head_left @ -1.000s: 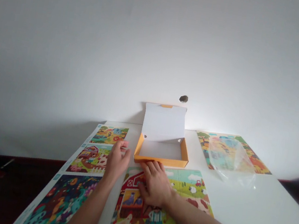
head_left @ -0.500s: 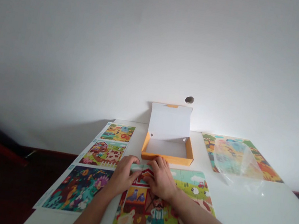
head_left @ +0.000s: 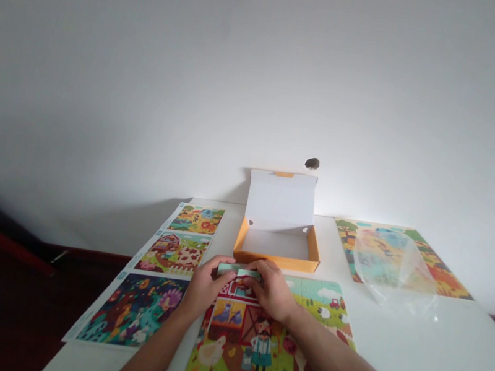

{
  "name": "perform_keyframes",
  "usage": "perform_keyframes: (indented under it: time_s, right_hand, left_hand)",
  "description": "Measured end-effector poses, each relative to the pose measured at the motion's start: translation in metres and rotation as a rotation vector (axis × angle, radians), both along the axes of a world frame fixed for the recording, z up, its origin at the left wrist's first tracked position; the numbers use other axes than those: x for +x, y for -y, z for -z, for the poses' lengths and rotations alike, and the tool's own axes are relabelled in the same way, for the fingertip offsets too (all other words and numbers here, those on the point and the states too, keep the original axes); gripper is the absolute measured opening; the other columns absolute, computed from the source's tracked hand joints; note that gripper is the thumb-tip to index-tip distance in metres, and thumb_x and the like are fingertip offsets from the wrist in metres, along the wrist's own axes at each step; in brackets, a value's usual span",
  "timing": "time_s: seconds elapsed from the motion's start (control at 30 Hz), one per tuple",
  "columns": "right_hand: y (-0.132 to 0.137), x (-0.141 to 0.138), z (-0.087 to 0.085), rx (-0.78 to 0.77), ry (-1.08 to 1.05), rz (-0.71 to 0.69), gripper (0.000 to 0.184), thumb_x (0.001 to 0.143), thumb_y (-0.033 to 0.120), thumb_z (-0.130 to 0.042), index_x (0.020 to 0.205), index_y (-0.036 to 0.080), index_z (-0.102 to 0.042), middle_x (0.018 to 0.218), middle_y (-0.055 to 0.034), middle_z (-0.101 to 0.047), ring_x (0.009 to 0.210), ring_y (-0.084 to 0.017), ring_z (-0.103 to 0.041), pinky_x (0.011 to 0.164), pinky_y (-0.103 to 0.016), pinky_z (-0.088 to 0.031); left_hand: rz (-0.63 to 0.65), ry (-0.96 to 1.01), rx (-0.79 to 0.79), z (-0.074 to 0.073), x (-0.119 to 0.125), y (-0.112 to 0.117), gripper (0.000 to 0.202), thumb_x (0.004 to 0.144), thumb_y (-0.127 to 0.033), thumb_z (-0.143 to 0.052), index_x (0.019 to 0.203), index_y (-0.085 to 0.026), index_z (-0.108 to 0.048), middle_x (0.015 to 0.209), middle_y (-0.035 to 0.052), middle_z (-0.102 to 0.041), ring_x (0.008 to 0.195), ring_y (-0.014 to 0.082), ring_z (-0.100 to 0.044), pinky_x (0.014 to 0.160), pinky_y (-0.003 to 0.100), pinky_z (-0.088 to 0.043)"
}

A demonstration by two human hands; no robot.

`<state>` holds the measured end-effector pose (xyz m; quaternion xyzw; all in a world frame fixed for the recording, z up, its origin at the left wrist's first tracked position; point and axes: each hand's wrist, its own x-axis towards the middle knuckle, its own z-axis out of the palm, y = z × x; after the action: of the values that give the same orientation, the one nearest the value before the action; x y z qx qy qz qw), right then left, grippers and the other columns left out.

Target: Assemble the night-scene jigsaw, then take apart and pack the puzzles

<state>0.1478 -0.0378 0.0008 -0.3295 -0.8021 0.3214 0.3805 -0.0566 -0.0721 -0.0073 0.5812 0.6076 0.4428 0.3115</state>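
A farm jigsaw puzzle (head_left: 230, 368) lies in front of me, with a farmer, a hen, a pig and a red barn on it. At its far left corner, my left hand (head_left: 202, 288) pinches a pale blue-topped puzzle piece (head_left: 227, 267) between thumb and fingers. Right beside it, my right hand (head_left: 274, 295) is closed on the neighbouring top-edge piece (head_left: 247, 272). A small step shows between the two pieces' top edges, and they look slightly raised. My right fingers hide part of the barn roof, and my right forearm covers part of the cow.
An open orange box (head_left: 276, 260) with a white inside stands just beyond the puzzle. Three picture sheets (head_left: 173, 253) lie in a column at left. On the right, a clear plastic bag (head_left: 397, 262) rests on a safari puzzle (head_left: 443, 273). The wall rises behind the table.
Both hands stay at the puzzle's far left corner. My fingers have drawn back and the two top-edge pieces now show tilted up between them. The view has shifted slightly.
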Motion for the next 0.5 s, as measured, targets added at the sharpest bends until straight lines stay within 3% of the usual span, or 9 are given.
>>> perform_keyframes:
  time_s: [0.17,0.37,0.5]
  right_hand:
    - [-0.0005,-0.0001,-0.0016,-0.01,-0.011,-0.018,0.005,0.088,0.024,-0.061,0.092,0.021,-0.06,0.092,-0.0029,-0.065,0.087,-0.016,-0.059,0.079,-0.027,-0.045]
    - [0.0007,-0.003,-0.005,0.093,0.197,-0.036,0.015,0.087,0.031,-0.062,0.096,0.02,-0.057,0.088,-0.0051,-0.063,0.084,-0.02,-0.057,0.075,-0.03,-0.044]
    - [0.0024,-0.0029,-0.0082,0.137,0.279,-0.061,0.017,0.086,0.033,-0.06,0.096,0.02,-0.055,0.088,-0.0061,-0.063,0.085,-0.021,-0.057,0.075,-0.032,-0.044]
  left_hand:
    - [0.011,0.095,-0.031,-0.0026,0.0049,-0.0008,0.03,0.079,-0.036,-0.063,0.101,-0.016,-0.065,0.078,0.001,-0.069,0.065,0.0159,-0.062,0.059,0.024,-0.048]
    - [0.048,0.046,-0.002,-0.005,0.0059,-0.0018,0.031,0.086,-0.04,-0.055,0.103,-0.015,-0.065,0.094,0.0053,-0.071,0.076,0.0173,-0.064,0.068,0.025,-0.049]
    - [-0.008,0.003,0.046,-0.0032,0.0037,-0.0025,0.032,0.087,-0.04,-0.054,0.104,-0.016,-0.067,0.091,0.0051,-0.071,0.075,0.0173,-0.063,0.068,0.026,-0.049]
